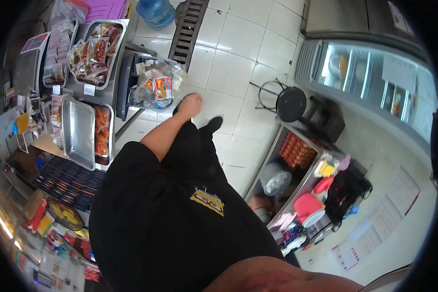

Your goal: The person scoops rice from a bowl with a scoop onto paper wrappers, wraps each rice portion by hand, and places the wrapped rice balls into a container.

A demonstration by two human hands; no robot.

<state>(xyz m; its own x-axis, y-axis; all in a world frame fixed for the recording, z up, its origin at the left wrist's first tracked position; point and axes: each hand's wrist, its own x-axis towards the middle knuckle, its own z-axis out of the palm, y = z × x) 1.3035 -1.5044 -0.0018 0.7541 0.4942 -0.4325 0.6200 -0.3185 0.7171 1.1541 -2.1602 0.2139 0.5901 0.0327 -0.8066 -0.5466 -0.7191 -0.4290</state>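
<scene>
My left hand (191, 104) hangs low in front of my body, its fingers curled in, with nothing seen sticking out of them. It is nearest to a dark bin (126, 87) lined with a clear plastic bag, but looks apart from it. Inside the bag lie crumpled plastic and a red-and-yellow wrapper (161, 88). My black shirt (155, 209) fills the lower middle, and a dark shoe (214, 124) shows on the tiles. My right hand is out of view.
Left, a counter holds a metal tray (119, 29) of bagged food in sauce, a metal tray (80, 131) and one with orange-red food (102, 136). A black round stool (291, 104), shelves with egg trays (298, 150) and a glass-door fridge (365, 78) stand right. A floor drain (186, 34) runs ahead.
</scene>
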